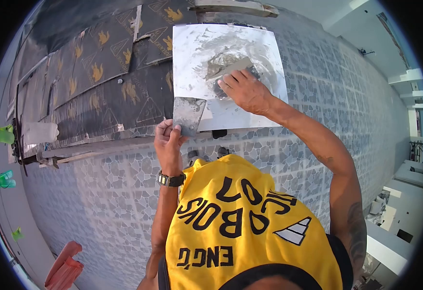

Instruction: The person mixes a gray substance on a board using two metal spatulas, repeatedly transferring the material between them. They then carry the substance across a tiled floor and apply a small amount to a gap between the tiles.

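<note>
My right hand (245,91) grips a flat metal trowel (230,69), its long straight blade lying across a mound of wet grey mortar (221,59). That mortar sits on a white board (187,48), which is smeared with grey around the mound. At the board's near left corner, my left hand (169,137) pinches a small rectangular grey tile (188,115) by its lower edge, thumb on top. Grey mortar with fine ridges covers part of the tile's upper face. The trowel's handle is hidden under my right hand.
Dark printed plywood sheets (110,72) form a raised surface left of the board. A timber piece (235,7) lies beyond it. Patterned stone-look flooring (124,193) spreads below and to the right. Green plastic items (3,135) and a red plastic piece (64,268) stand at left.
</note>
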`<action>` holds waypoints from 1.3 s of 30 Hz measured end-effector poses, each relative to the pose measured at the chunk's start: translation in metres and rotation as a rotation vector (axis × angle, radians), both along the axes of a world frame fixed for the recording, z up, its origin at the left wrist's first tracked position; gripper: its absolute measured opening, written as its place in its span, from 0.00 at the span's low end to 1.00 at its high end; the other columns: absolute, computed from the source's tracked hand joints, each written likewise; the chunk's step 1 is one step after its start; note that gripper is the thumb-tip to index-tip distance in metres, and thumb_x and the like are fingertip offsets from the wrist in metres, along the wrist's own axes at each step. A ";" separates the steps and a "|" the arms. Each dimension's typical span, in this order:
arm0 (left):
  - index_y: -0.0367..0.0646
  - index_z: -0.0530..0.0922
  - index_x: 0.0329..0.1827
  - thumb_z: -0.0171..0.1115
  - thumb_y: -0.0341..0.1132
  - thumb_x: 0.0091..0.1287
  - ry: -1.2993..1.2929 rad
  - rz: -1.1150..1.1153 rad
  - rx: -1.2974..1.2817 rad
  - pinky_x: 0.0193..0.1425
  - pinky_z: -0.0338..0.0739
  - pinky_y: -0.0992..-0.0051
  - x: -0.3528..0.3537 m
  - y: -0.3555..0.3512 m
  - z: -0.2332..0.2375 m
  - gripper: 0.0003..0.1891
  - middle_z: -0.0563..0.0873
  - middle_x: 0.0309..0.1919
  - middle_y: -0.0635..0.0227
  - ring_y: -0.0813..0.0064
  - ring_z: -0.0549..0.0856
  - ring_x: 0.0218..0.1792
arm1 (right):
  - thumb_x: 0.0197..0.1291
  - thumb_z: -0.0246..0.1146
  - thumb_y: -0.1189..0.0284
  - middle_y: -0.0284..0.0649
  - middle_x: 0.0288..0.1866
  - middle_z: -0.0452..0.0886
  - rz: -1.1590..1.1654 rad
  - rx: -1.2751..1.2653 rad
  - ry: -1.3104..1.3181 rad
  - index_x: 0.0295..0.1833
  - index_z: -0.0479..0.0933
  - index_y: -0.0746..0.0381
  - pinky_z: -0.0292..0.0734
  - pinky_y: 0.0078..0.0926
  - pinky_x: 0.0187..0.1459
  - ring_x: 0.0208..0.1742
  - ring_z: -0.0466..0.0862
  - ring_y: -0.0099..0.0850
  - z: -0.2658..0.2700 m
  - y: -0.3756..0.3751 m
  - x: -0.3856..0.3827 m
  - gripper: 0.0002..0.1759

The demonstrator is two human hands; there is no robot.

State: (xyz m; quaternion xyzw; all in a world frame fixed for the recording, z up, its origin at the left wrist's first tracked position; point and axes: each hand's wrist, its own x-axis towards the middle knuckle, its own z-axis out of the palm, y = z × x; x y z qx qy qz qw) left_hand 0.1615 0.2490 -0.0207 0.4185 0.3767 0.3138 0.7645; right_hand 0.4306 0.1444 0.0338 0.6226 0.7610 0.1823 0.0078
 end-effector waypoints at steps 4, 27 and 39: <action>0.43 0.73 0.56 0.61 0.31 0.72 -0.009 -0.022 0.026 0.44 0.82 0.78 0.002 0.004 0.004 0.12 0.84 0.46 0.71 0.82 0.83 0.43 | 0.59 0.59 0.77 0.39 0.45 0.77 -0.064 -0.019 0.008 0.50 0.79 0.64 0.72 0.36 0.56 0.52 0.77 0.37 -0.003 -0.018 0.003 0.13; 0.42 0.72 0.56 0.60 0.31 0.72 0.019 -0.112 0.075 0.45 0.83 0.76 0.011 0.042 0.007 0.12 0.84 0.44 0.71 0.82 0.83 0.42 | 0.70 0.62 0.66 0.40 0.36 0.81 -1.030 0.012 1.632 0.42 0.77 0.71 0.84 0.29 0.36 0.35 0.82 0.25 0.016 -0.005 0.002 0.16; 0.44 0.74 0.56 0.60 0.31 0.72 0.001 -0.017 0.051 0.44 0.83 0.77 -0.012 0.050 0.003 0.11 0.84 0.44 0.72 0.83 0.83 0.41 | 0.66 0.62 0.67 0.54 0.38 0.85 -1.003 -0.174 1.039 0.52 0.79 0.73 0.77 0.40 0.44 0.40 0.85 0.45 0.035 -0.017 0.067 0.19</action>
